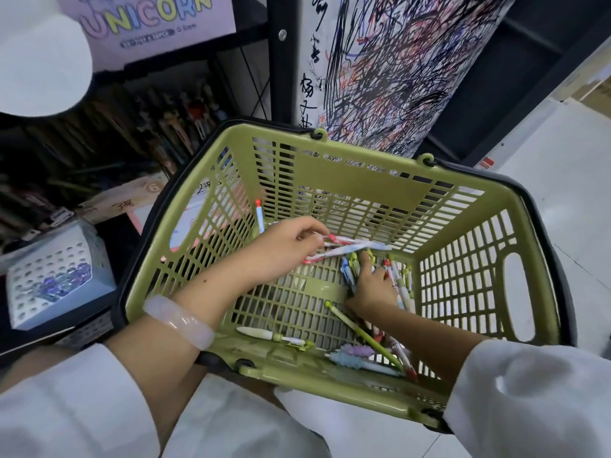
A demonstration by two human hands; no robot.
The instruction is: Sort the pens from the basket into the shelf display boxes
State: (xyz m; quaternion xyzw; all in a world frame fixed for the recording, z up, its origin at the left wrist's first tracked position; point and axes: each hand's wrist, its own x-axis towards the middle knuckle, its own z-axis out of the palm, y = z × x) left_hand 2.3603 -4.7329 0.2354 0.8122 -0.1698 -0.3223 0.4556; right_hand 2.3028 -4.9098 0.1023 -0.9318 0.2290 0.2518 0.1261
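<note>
Far left, dark shelf point(109, 180) stacked with pen stock, too dim to sort by type; below it a white perforated display box point(56, 279) holding a few purple-blue pieces; pink "UNICORN" sign point(155, 21) above it, smaller print under that word unreadable.

Olive-green slotted plastic basket point(463, 206) with black handles sits centre, on the person's lap as far as I can tell; left hand point(284, 249), pale pink bangle point(178, 320) on the wrist, pinches a small bunch of red-and-white pens point(347, 247) by their ends; one red-capped pen point(259, 214) stands against the basket wall just beside that hand; a white-and-green pen point(271, 336) lies alone on the basket floor nearer the body.

Right hand point(373, 285) presses down into a mixed pile of blue, green and red pens point(396, 279), fingers curled over several; a firm grip, cannot tell; more loose pens point(373, 358) under the right forearm.

Risks: the bunch is pinched only by its ends, so pens could slip free when lifted; thin pens could poke through the floor slots; mixed colours may land in the wrong box.

Right of the basket, scribbled white test-paper column point(396, 67) with handwritten Chinese characters, not legible; grey tile floor point(562, 180).
</note>
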